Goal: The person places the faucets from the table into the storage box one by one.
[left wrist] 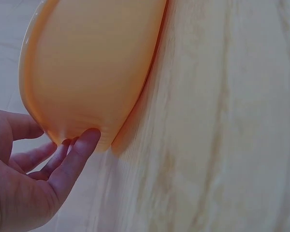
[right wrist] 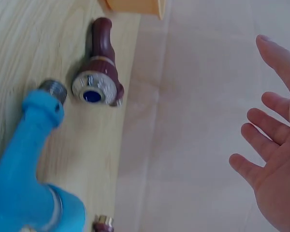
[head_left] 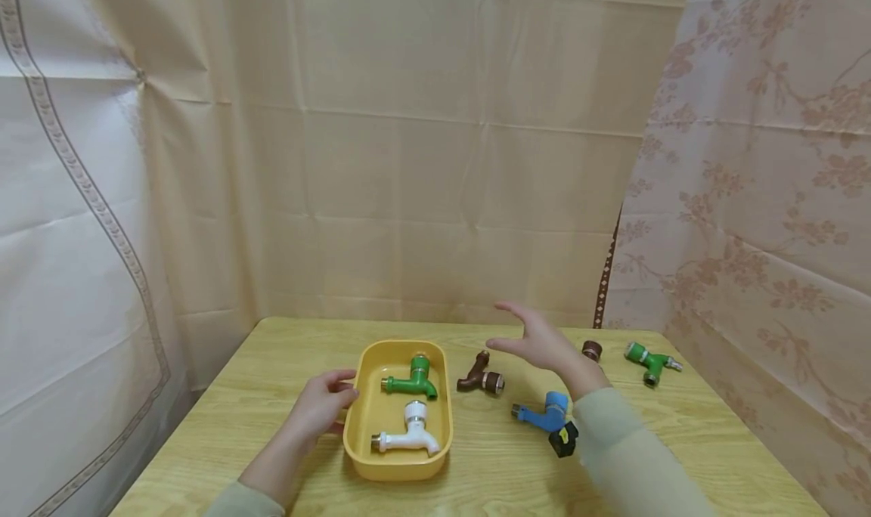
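Note:
My left hand (head_left: 320, 407) holds the left side of a yellow plastic tub (head_left: 398, 472), its fingertips at the rim. In the left wrist view the thumb lies against the tub's outer wall (left wrist: 96, 72). Inside the tub lie a green tap (head_left: 411, 383) and, nearer me, a white tap (head_left: 408, 438). With fingers spread and nothing held, my right hand (head_left: 540, 343) is raised above the table's back part. Close to it are a brown tap (head_left: 479, 377) and a blue tap (head_left: 540, 417) with a black part. The forearm partly hides another brown tap (head_left: 592, 349).
Another green tap (head_left: 649, 363) lies at the table's far right. The wood-grain table (head_left: 476, 479) ends in front of a beige cloth backdrop (head_left: 408, 199). Patterned cloth (head_left: 769, 237) hangs on the right, white cloth (head_left: 61, 237) on the left.

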{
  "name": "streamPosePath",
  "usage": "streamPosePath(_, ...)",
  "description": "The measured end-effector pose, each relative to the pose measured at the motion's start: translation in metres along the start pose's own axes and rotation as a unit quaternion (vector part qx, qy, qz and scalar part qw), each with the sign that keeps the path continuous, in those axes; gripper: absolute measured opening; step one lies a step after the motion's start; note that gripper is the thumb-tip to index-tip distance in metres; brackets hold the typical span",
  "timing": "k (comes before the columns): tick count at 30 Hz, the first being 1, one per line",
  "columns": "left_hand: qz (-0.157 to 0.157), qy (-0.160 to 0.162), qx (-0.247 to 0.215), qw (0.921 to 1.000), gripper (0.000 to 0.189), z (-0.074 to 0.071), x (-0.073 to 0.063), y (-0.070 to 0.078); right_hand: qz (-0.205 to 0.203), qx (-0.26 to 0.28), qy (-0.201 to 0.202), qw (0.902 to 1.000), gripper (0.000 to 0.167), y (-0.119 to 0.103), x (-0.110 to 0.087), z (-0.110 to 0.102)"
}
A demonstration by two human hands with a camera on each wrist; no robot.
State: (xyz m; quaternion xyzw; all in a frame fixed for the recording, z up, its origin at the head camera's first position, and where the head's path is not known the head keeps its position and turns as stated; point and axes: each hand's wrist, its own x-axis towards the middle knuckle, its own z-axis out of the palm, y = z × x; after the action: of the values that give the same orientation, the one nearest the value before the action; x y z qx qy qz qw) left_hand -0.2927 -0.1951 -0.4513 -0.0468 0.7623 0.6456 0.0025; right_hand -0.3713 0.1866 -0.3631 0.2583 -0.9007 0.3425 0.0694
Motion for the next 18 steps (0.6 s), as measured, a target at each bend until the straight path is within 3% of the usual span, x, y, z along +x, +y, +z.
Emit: streamPosePath(18,0.003,-0.001,-0.002,1.0,0.044,0.0,0.0,0.001,0.013,-0.056,0.05,0.9971,0.082,0.03,-0.019,-0.037)
